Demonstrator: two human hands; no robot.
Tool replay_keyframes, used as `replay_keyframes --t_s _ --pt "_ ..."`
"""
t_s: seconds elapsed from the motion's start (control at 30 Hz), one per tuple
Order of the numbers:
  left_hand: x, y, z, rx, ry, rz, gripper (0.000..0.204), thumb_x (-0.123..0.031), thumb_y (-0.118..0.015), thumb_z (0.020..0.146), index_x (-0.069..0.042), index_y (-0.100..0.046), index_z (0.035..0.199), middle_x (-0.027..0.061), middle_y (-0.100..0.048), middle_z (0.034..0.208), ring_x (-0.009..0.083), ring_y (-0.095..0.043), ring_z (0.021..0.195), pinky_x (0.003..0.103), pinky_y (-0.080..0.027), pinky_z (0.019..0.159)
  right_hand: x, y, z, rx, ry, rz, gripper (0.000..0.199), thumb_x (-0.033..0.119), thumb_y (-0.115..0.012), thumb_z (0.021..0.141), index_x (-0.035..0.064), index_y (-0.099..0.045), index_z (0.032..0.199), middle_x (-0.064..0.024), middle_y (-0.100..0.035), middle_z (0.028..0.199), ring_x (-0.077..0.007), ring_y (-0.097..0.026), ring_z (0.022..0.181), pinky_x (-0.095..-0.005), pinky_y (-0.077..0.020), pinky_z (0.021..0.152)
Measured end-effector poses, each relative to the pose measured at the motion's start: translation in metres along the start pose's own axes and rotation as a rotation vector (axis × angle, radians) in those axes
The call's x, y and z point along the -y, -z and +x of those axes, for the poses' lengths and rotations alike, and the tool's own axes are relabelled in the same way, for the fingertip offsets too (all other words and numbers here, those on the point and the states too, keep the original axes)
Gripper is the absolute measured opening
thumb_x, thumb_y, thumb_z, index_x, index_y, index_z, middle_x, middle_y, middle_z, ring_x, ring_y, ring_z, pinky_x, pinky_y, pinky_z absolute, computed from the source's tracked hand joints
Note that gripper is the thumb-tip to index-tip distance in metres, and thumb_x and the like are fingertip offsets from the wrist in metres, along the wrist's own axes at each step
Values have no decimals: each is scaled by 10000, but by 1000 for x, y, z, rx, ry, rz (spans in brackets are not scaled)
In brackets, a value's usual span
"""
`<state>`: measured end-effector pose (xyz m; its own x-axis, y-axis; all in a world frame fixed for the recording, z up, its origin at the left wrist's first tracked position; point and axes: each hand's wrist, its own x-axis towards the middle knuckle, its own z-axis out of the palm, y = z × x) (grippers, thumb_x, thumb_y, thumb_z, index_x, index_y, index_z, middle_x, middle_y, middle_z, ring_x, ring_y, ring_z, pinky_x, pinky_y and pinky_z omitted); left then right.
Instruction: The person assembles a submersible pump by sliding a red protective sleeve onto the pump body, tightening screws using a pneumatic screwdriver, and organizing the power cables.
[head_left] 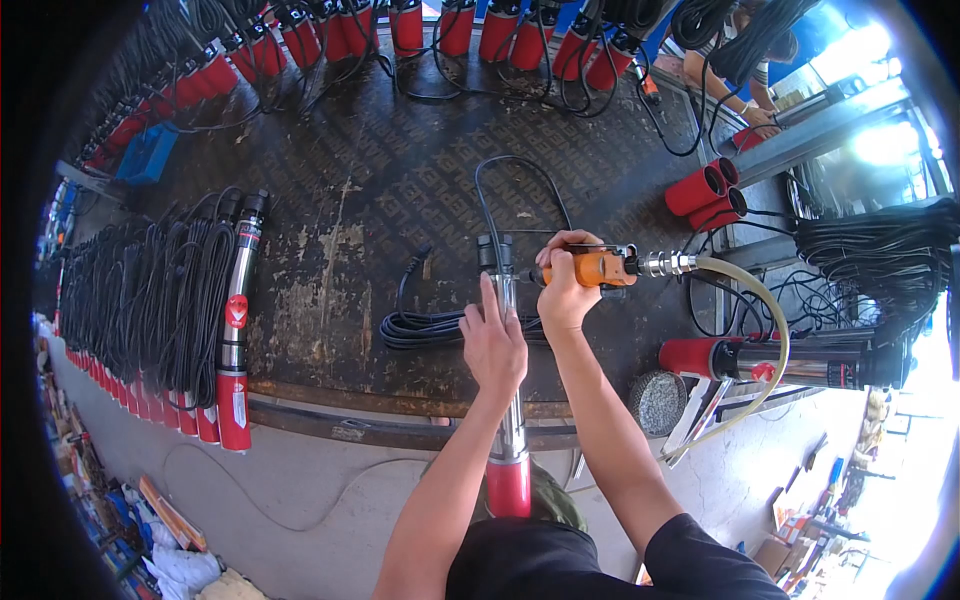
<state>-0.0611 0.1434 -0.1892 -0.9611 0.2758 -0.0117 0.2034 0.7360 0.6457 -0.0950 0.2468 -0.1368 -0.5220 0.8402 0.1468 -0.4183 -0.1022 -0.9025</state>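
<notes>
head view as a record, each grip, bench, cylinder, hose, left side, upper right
left grip: laid on the metal cylinder, index finger toward its black cap
right grip: closed around the orange tool
bench: dark, worn top; black cable coil on it, mostly left of the cylinder
cylinder: metal body, red lower end reaching past the bench edge
hose: pale, joined to the tool by a metal fitting
left side: row of red-ended cylinders with black cable bundles
upper right: co-worker's hand

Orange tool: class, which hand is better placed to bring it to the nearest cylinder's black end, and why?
Probably the right. The right hand grips the orange tool just right of the black end, while the left hand lies on the cylinder.
</notes>
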Motion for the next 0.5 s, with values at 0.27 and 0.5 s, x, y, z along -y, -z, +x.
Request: replay_keyframes --t_s 0.27,0.5 --pt "-2 -1 -1 -7 0 25 604 -242 -552 1004 -113 -339 1554 165 -536 1034 290 -572 932 392 -548 735 -7 -1 -2 73 42 -36 168 -49 -534 815 36 -538 960 -99 -601 846 -172 -584 705 -313 -519 686" --pt "-3 -4 -2 -17 1 74 599 -253 -551 1014 -107 -336 1554 156 -549 1035 265 -582 909 361 -559 698 -12 -1 -1 4 54 -24 149 -47 -548 810 29 -553 937 -105 -620 832 -177 -594 686 -320 -524 671"
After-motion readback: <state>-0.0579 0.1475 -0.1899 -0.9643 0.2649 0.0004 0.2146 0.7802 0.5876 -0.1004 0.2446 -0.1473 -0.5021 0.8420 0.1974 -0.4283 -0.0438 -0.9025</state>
